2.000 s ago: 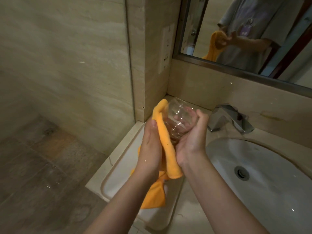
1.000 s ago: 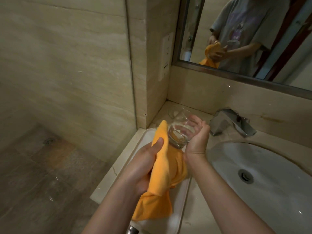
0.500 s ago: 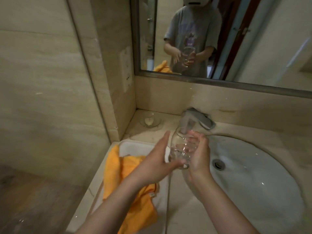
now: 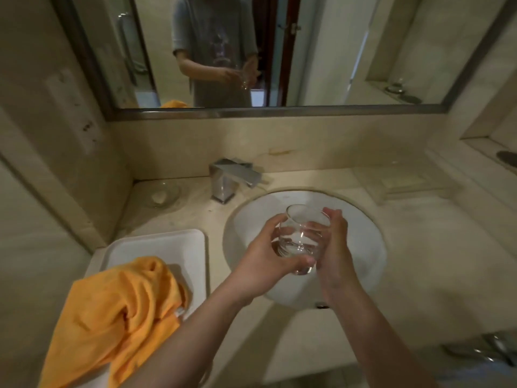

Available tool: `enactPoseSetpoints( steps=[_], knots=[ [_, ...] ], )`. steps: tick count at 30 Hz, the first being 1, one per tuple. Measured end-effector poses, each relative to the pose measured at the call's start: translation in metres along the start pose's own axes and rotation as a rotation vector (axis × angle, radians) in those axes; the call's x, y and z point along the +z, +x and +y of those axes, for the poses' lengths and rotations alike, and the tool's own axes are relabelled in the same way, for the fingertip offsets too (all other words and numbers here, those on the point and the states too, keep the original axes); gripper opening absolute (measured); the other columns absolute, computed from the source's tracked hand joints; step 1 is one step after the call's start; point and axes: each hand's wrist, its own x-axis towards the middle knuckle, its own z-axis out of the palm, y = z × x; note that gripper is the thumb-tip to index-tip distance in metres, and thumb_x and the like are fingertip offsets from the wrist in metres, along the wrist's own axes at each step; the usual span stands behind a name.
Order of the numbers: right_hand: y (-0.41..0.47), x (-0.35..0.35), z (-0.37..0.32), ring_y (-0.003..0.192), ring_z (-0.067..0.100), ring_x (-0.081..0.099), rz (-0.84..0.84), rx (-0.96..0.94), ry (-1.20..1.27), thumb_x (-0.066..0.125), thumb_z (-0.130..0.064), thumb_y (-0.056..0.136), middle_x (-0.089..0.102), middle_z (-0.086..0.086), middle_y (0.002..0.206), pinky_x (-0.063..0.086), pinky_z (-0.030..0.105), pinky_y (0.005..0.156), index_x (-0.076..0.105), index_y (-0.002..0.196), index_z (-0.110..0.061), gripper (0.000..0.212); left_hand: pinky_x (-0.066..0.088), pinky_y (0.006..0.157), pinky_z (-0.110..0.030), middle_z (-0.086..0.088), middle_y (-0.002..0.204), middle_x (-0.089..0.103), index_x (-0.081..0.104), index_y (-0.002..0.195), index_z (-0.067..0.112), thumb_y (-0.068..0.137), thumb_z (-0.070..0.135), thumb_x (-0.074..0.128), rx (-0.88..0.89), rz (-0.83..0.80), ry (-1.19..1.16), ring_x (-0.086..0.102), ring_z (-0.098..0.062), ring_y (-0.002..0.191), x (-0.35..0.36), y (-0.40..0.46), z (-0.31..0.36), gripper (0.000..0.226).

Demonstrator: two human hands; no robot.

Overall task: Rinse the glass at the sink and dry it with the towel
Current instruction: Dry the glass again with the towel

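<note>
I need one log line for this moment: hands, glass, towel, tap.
left hand: holds glass | right hand: holds glass | glass: upright above sink | towel: on tray | tap: no water seen

Free: I see open basin of sink (image 4: 361, 219) right of both hands | bare counter (image 4: 419, 261) far right | Blocked: faucet (image 4: 232, 177) behind | towel (image 4: 117, 312) heaped over tray (image 4: 156, 242) left

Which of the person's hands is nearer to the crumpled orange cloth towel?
Left. The left hand grips the clear glass on the side facing the orange towel; the right hand holds the glass's far side.
</note>
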Motion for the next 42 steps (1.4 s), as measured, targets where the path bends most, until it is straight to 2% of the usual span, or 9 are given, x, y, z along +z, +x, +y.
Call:
enactPoseSetpoints(
  steps=[2, 4, 7, 11, 16, 21, 33, 37, 42],
  knots=[
    [-0.003, -0.022, -0.007, 0.08, 0.006, 0.064, -0.019, -0.012, -0.021, 0.034, -0.056, 0.091, 0.063, -0.001, 0.096, 0.048, 0.025, 0.067, 0.051, 0.103, -0.031, 0.032, 0.052, 0.094, -0.031, 0.012, 0.119, 0.056, 0.041, 0.124, 0.041, 0.053, 0.028, 0.084, -0.005, 0.026, 0.034, 0.062, -0.005, 0.104, 0.018, 0.003, 0.004, 0.084],
    [-0.006, -0.047, -0.014, 0.089, 0.007, 0.064, -0.056, -0.015, -0.049, 0.024, -0.052, 0.094, 0.066, -0.003, 0.1, 0.048, 0.024, 0.074, 0.054, 0.107, -0.032, 0.038, 0.052, 0.094, -0.032, 0.008, 0.121, 0.057, 0.04, 0.122, 0.041, 0.055, 0.026, 0.085, 0.008, 0.034, 0.026, 0.062, -0.006, 0.104, 0.038, 0.008, 0.007, 0.082],
    [-0.013, -0.086, -0.023, 0.1, 0.008, 0.06, -0.079, 0.013, -0.114, 0.018, -0.051, 0.094, 0.065, -0.009, 0.106, 0.044, 0.028, 0.089, 0.054, 0.118, -0.029, 0.048, 0.051, 0.084, -0.018, 0.01, 0.121, 0.055, 0.038, 0.126, 0.038, 0.068, 0.018, 0.082, 0.039, 0.02, 0.021, 0.059, 0.0, 0.102, 0.07, 0.013, 0.015, 0.075],
    [-0.025, -0.14, -0.035, 0.108, 0.005, 0.056, -0.054, 0.019, -0.224, 0.019, -0.053, 0.094, 0.06, -0.017, 0.113, 0.038, 0.033, 0.097, 0.057, 0.103, -0.04, 0.041, 0.05, 0.072, -0.01, 0.008, 0.123, 0.053, 0.036, 0.136, 0.029, 0.072, 0.018, 0.079, 0.062, -0.034, -0.01, 0.056, 0.003, 0.101, 0.121, 0.018, 0.026, 0.078],
    [-0.035, -0.198, -0.054, 0.101, 0.008, 0.064, 0.009, -0.009, -0.271, 0.023, -0.046, 0.097, 0.06, -0.019, 0.115, 0.042, 0.032, 0.094, 0.061, 0.099, -0.04, 0.039, 0.048, 0.076, -0.014, 0.007, 0.125, 0.054, 0.038, 0.134, 0.03, 0.07, 0.017, 0.08, 0.074, -0.09, -0.067, 0.058, -0.008, 0.108, 0.185, 0.027, 0.036, 0.078],
    [-0.044, -0.247, -0.06, 0.093, 0.008, 0.067, 0.133, 0.013, -0.308, 0.028, -0.042, 0.098, 0.065, -0.011, 0.111, 0.045, 0.032, 0.093, 0.054, 0.119, -0.032, 0.034, 0.049, 0.076, -0.016, 0.004, 0.123, 0.055, 0.039, 0.132, 0.029, 0.07, 0.013, 0.08, 0.089, -0.16, -0.07, 0.057, -0.014, 0.111, 0.233, 0.042, 0.047, 0.076],
    [-0.006, -0.309, -0.071, 0.083, 0.01, 0.069, 0.414, 0.083, -0.282, 0.042, -0.027, 0.098, 0.07, -0.006, 0.099, 0.047, 0.028, 0.085, 0.054, 0.113, -0.035, 0.021, 0.049, 0.086, -0.027, 0.001, 0.123, 0.056, 0.04, 0.131, 0.029, 0.069, 0.011, 0.08, 0.111, -0.325, -0.098, 0.058, -0.018, 0.111, 0.306, 0.139, 0.063, 0.076],
    [0.011, -0.326, -0.068, 0.089, 0.016, 0.068, 0.493, 0.174, -0.256, 0.046, -0.023, 0.096, 0.07, -0.002, 0.099, 0.046, 0.031, 0.088, 0.056, 0.108, -0.034, 0.019, 0.046, 0.08, -0.022, 0.002, 0.124, 0.055, 0.037, 0.136, 0.025, 0.07, 0.01, 0.079, 0.112, -0.355, -0.109, 0.057, -0.017, 0.112, 0.325, 0.177, 0.07, 0.08],
    [0.027, -0.352, -0.062, 0.085, 0.016, 0.069, 0.555, 0.26, -0.242, 0.043, -0.017, 0.097, 0.07, -0.001, 0.095, 0.049, 0.026, 0.076, 0.056, 0.109, -0.029, 0.021, 0.045, 0.09, -0.029, 0.002, 0.125, 0.054, 0.037, 0.134, 0.026, 0.069, 0.014, 0.08, 0.091, -0.343, -0.104, 0.056, -0.017, 0.113, 0.349, 0.216, 0.069, 0.078]
  ],
)
